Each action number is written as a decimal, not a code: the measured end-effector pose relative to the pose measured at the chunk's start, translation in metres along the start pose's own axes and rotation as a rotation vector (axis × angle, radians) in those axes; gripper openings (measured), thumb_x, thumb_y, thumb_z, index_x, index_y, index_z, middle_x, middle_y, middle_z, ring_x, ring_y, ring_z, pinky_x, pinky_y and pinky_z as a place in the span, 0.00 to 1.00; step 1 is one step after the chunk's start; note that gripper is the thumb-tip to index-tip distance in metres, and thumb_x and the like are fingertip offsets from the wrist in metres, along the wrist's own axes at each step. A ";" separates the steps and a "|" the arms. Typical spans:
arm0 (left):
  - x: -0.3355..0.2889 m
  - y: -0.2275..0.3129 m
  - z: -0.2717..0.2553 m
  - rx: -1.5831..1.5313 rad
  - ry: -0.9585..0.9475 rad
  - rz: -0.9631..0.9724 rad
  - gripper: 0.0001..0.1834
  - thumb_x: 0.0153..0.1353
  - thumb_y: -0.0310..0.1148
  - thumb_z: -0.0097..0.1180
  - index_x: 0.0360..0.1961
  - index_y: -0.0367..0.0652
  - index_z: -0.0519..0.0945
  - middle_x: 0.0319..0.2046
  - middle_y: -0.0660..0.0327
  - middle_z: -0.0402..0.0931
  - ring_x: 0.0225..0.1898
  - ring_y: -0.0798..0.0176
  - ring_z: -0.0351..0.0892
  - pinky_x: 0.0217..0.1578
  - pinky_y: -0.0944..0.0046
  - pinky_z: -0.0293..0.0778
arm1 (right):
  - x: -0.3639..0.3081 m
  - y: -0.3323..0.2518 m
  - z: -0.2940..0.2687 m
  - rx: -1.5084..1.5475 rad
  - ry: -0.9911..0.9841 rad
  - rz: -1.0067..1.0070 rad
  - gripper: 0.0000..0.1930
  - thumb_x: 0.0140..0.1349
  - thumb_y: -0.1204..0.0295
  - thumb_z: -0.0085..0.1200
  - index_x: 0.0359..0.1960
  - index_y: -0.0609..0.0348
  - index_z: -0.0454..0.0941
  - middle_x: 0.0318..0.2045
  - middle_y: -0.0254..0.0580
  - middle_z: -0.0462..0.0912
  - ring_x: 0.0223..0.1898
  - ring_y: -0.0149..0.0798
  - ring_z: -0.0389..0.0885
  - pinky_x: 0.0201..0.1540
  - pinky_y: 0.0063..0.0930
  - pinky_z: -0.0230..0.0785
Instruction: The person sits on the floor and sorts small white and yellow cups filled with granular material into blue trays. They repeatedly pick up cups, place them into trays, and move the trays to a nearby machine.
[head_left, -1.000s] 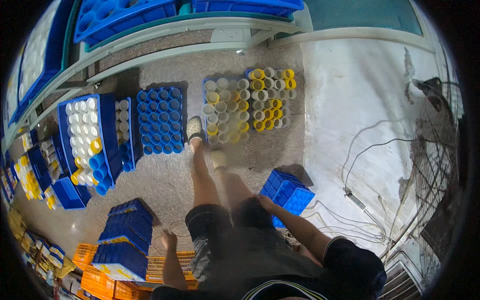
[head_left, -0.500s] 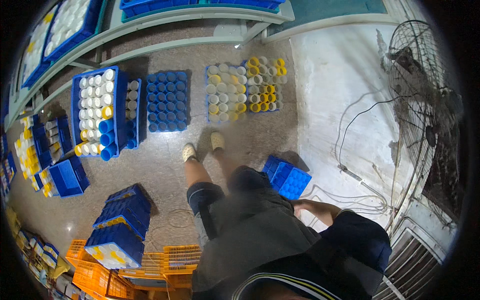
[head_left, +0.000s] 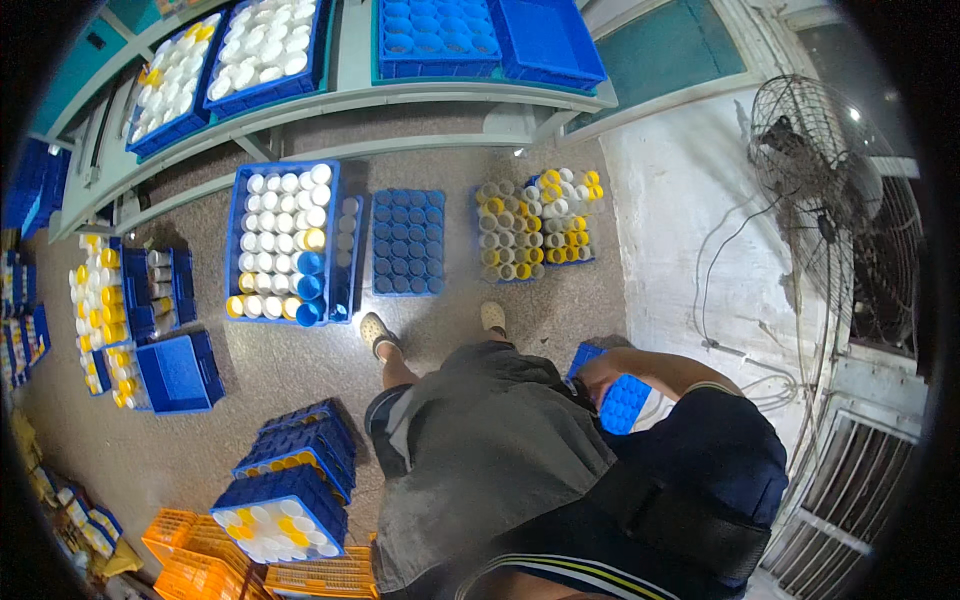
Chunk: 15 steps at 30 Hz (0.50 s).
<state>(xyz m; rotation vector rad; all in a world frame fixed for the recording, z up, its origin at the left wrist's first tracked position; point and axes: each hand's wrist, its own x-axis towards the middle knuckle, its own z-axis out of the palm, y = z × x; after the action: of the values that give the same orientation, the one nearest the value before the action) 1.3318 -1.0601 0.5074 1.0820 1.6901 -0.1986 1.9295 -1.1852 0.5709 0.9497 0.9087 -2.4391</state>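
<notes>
Right grip (head_left: 596, 374) overlaps blue tray (head_left: 626, 404); left grip hidden; can't tell closure; fan (head_left: 830, 190) rightward

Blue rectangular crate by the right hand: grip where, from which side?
Probably opposite outer edges of the blue rectangular plastic crate, from above: its top faces up and shows a tight grid of blue rounds, likely leaving little finger room inside. The bare right hand overlaps one corner; contact is unclear.

You have no readable text, label, number or sign in view. Nothing can be read on the bright blue plastic tray with round cells (head_left: 625, 404), the slatted orange plastic crates (head_left: 205, 576) or the round wire-caged fan (head_left: 800, 150); any finer marking is too small to tell.
</notes>
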 end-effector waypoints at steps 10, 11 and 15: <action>0.046 -0.051 -0.133 0.201 -0.124 0.016 0.10 0.67 0.35 0.55 0.41 0.38 0.79 0.33 0.55 0.78 0.35 0.59 0.78 0.36 0.56 0.75 | 0.076 -0.108 0.033 0.366 0.432 0.159 0.21 0.71 0.66 0.50 0.63 0.56 0.74 0.49 0.47 0.85 0.42 0.46 0.87 0.45 0.36 0.85; 0.052 -0.046 -0.143 0.247 -0.142 0.060 0.10 0.67 0.35 0.55 0.41 0.39 0.80 0.32 0.56 0.78 0.34 0.59 0.78 0.35 0.56 0.75 | 0.078 -0.109 0.038 0.364 0.489 0.189 0.21 0.70 0.66 0.50 0.63 0.55 0.74 0.50 0.45 0.85 0.44 0.45 0.87 0.45 0.36 0.85; 0.089 -0.012 -0.187 0.460 -0.167 0.396 0.09 0.67 0.35 0.56 0.39 0.39 0.80 0.30 0.57 0.79 0.32 0.61 0.79 0.33 0.57 0.75 | 0.055 -0.130 0.043 0.018 0.787 0.093 0.19 0.64 0.67 0.56 0.55 0.57 0.80 0.49 0.49 0.84 0.48 0.47 0.84 0.50 0.40 0.79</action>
<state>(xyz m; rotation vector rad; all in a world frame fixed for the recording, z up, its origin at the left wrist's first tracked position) 1.1944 -0.9055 0.5071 1.6682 1.2770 -0.4218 1.8012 -1.1258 0.6125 1.9671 1.0311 -1.9814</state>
